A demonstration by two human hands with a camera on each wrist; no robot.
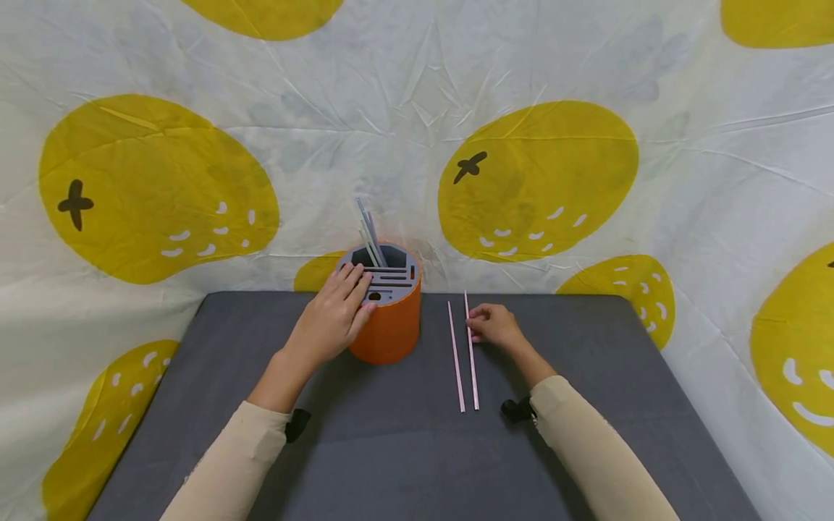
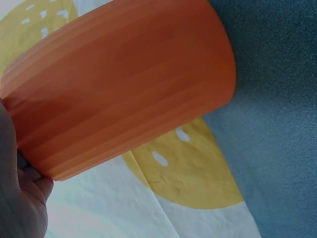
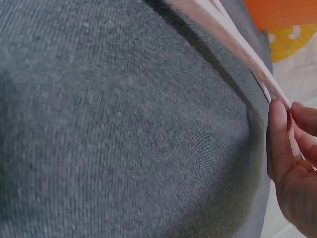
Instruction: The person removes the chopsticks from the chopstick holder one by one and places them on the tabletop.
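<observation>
An orange round holder [image 1: 389, 334] with a grey slotted top [image 1: 397, 295] stands near the table's back edge. My left hand [image 1: 331, 312] rests on the left of that top, fingers laid across it and thumb at the front rim. In the left wrist view, the holder's smooth side [image 2: 124, 79] fills much of the picture. Right of the holder, my right hand [image 1: 496, 327] pinches a slim pink chopstick [image 3: 242, 49] between thumb and fingers. Its shadow falls on the cloth below. A second pink chopstick [image 1: 457, 362] lies just left of it, nearly parallel.
Several thin pale sticks [image 1: 371, 239] stand upright in the holder's rear opening. A dark grey cloth [image 1: 404, 463] covers the table. Behind and beside it hangs a white curtain [image 1: 365, 87] with large yellow fruit prints.
</observation>
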